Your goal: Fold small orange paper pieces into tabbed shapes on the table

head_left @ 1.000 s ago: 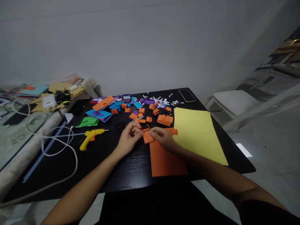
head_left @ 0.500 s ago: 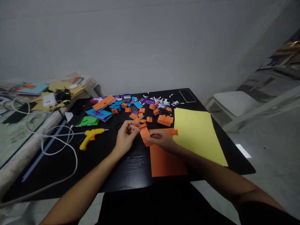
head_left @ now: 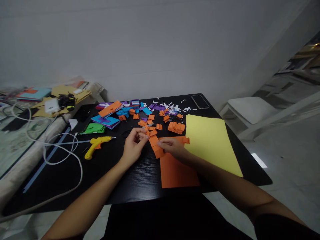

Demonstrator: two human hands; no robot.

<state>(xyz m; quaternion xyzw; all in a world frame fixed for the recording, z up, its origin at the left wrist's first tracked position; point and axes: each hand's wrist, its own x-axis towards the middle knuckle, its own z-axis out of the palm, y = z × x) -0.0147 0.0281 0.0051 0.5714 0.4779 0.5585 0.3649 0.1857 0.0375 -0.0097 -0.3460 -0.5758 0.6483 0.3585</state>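
Observation:
Between my hands is a creased orange paper strip (head_left: 154, 141), slanting down to the right above the black table. My left hand (head_left: 135, 144) pinches its upper end, where folds of orange paper show at the fingertips. Lower down, my right hand (head_left: 173, 147) has thumb and fingers closed on the strip's right edge. Beneath my right hand lies a flat orange sheet (head_left: 178, 173), partly covered by the hand and forearm. Small folded orange pieces (head_left: 159, 126) are scattered just beyond my fingers, near a thicker pile of orange pieces (head_left: 176, 127).
A yellow sheet (head_left: 210, 143) lies on the right, with a phone (head_left: 200, 101) behind it. On the left are a yellow glue gun (head_left: 96, 146), a white cable (head_left: 81, 173) and green folded paper (head_left: 94, 128). White paper scraps (head_left: 172, 108) litter the back. A white stool (head_left: 251, 108) stands beyond the table.
The orange strip's lower end has shifted slightly down and right, along with my right fingertips. My left hand keeps its pinch in nearly the same place.

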